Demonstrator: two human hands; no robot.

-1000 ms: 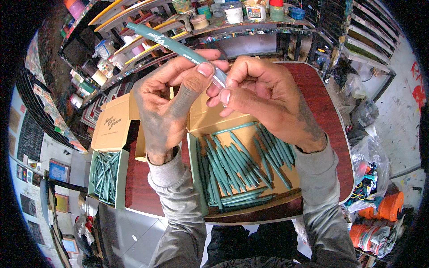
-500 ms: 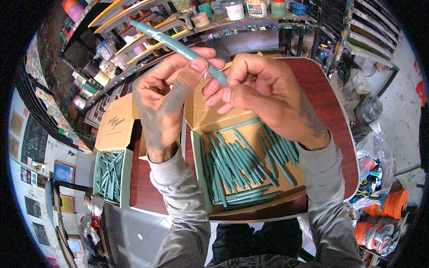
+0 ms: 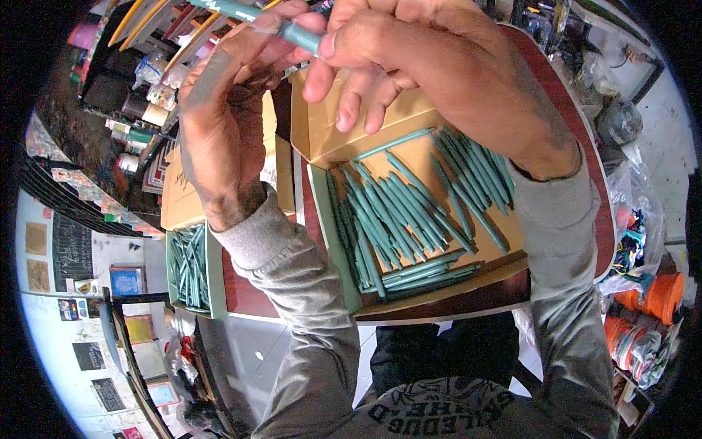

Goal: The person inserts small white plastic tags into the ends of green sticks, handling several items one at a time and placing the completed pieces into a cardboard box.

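The left hand (image 3: 219,124) and the right hand (image 3: 431,66) meet high above the bench (image 3: 585,146), both clamped on one teal pen (image 3: 256,16). Its long axis runs from upper left down to the right — the free end points up-left past the left fingers, the near end sits pinched under the right thumb. Below lies an open box (image 3: 512,241) of like pens.
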